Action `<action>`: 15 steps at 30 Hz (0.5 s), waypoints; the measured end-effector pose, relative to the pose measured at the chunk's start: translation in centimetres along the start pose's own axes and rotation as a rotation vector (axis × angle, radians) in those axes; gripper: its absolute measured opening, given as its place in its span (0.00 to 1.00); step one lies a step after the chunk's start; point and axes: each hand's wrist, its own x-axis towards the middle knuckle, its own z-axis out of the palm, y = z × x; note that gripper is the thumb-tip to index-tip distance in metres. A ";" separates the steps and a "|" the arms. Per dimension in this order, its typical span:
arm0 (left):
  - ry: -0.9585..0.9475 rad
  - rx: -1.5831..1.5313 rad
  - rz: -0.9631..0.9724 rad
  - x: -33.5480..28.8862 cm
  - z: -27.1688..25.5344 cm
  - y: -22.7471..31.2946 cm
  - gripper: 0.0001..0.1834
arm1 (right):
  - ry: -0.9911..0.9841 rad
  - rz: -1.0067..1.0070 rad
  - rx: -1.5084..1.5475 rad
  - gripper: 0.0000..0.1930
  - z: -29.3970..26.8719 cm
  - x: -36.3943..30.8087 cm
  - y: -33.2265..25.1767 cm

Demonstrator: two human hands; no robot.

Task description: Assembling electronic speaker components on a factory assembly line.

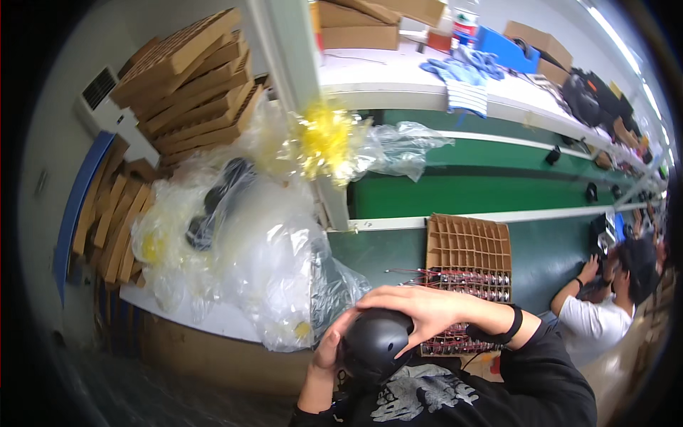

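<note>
Both my hands are wrapped round a smooth black round housing [373,345] with small dark holes in its surface, held close to my chest. My left hand [329,349] grips its left side. Across the top and right side lies my right hand [413,304], fingers curved over it and thumb on the near face. The underside of the housing is hidden. Just beyond my right forearm sits a divided cardboard tray [468,242]; its far cells look bare, while nearer ones hold small metallic parts [469,279] with red wires.
Clear plastic bags [249,263], some with dark round items inside, are heaped at my left. Stacked cardboard dividers [192,78] stand behind them. A white post [284,64] rises beside the green conveyor [420,188]. A co-worker [605,306] sits at right; a shelf [384,75] runs above.
</note>
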 end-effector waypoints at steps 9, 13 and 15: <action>0.018 -0.521 -0.028 6.7 -0.4 -3.8 0.22 | 0.909 0.252 1.491 0.30 2.1 -10.9 11.6; 0.248 -0.504 0.079 9.9 1.5 -5.5 0.16 | 1.218 0.506 1.532 0.22 1.8 -10.7 13.8; 0.428 -0.420 -0.007 11.2 1.8 -7.4 0.17 | 1.254 0.578 1.487 0.21 0.0 -10.8 15.3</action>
